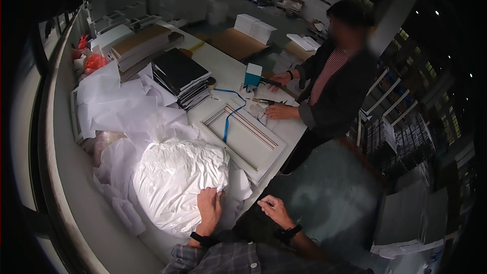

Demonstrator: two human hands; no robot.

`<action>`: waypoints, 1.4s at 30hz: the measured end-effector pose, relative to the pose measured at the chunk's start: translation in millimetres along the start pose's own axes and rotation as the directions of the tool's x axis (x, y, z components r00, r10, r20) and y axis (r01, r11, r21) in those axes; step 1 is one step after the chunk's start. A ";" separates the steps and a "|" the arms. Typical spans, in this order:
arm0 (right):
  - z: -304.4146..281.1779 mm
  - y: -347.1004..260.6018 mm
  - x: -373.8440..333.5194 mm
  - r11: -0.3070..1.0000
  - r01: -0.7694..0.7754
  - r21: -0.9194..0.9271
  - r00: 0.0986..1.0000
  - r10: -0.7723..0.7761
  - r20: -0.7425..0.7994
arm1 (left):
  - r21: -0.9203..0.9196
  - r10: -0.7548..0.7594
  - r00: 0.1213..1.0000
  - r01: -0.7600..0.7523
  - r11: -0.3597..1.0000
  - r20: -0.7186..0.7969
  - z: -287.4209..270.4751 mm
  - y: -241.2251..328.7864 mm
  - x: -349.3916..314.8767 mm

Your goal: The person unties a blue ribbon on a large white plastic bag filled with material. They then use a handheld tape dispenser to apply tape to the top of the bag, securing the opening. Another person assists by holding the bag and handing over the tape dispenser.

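Note:
A big, full white plastic bag [177,182] bulges across the near left of the table. My left hand [209,208] is at its right side, fingers bent and closed on the wrinkled plastic. Just right of the table's near edge, my right hand [275,210] hangs in the air with curled fingers, thumb and forefinger together. Whatever may be in that pinch is too small to make out. Beyond my hands lies a white rectangular frame [267,164] with reddish-brown strips along its inside, and a blue strap [226,127] trails over it.
Across the table a co-worker [332,76] stands with both hands on the tabletop, near a blue-and-white box [253,75]. Stacked black folders [180,71], brown boards [139,44] and loose white sheets [111,99] cover the far left. A low wall [76,147] borders the left.

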State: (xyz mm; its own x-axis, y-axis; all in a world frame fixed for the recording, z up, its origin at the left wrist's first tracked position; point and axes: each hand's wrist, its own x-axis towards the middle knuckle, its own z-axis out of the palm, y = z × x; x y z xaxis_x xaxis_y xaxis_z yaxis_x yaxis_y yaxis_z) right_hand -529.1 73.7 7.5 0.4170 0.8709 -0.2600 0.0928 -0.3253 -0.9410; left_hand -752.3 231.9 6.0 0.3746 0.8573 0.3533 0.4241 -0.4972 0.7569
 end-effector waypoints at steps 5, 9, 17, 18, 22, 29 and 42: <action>3.8 -16.2 -9.4 0.913 -0.085 0.400 0.995 0.096 -0.009 | -0.032 0.008 1.000 -0.008 0.999 0.001 -3.1 -6.6 -0.5; -1.0 -33.6 -8.0 0.722 -0.106 0.684 0.987 -0.007 0.160 | -0.073 0.000 0.999 0.003 0.997 0.033 2.6 -7.4 -3.6; 0.6 -39.6 -9.9 0.718 -0.136 0.683 0.989 0.063 0.130 | -0.156 -0.040 0.999 0.043 0.987 0.019 1.2 -11.9 -1.5; -1.1 -33.9 -11.8 0.736 -0.150 0.660 0.989 0.119 0.093 | -0.149 -0.047 0.999 0.050 0.988 0.024 -1.3 -11.9 -1.0; -9.7 4.9 -17.5 0.809 -0.225 0.542 0.939 0.329 -0.102 | -0.149 -0.054 0.998 0.058 0.987 0.029 -0.3 -9.6 -2.5; 20.7 37.1 25.7 0.957 -0.256 0.137 0.957 0.271 -0.104 | -0.216 -0.063 0.998 0.068 0.974 0.032 -1.2 -12.3 -4.2; 105.6 42.5 30.8 0.849 0.033 -0.527 0.989 0.048 0.138 | -0.279 -0.076 0.997 0.079 0.957 0.020 7.9 -22.6 -5.4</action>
State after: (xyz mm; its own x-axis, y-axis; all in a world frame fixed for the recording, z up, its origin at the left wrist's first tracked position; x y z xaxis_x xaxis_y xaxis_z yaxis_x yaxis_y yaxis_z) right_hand -607.7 125.6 -63.3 0.2918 0.8970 -0.3320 0.5690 -0.4418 -0.6936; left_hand -757.4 237.5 -17.3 0.3572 0.8899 0.2837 0.2051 -0.3711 0.9057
